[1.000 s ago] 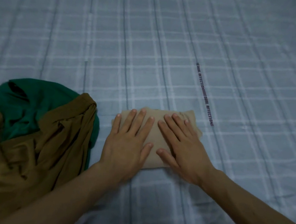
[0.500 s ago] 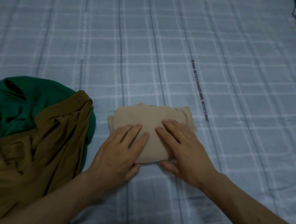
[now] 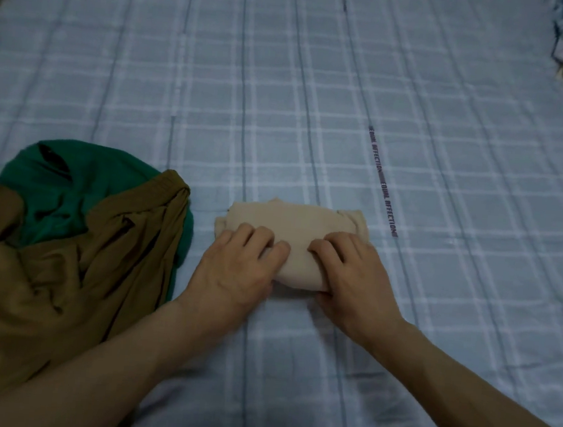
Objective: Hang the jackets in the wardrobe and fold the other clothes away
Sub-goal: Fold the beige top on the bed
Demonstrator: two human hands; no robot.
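Head view: looked down at a folded beige garment [image 3: 292, 224] on the checked bedsheet [image 3: 447, 195]. Gripped its near edge with left hand [image 3: 233, 270] and right hand [image 3: 353, 278], fingers curled, probably to lift it. Left of garment, brown [image 3: 60, 278] and green clothes [image 3: 52, 191] waited unfolded.

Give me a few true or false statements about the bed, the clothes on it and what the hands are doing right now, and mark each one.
1. Both hands are on the folded beige cloth. True: the left hand and right hand curl their fingers on its near part.
2. The brown garment is neatly folded. False: it lies crumpled.
3. The green garment lies partly under the brown one. True.
4. The bedsheet is plain white. False: it is light blue with a check pattern.
5. The pile of clothes lies to the right of the beige cloth. False: it lies to its left.
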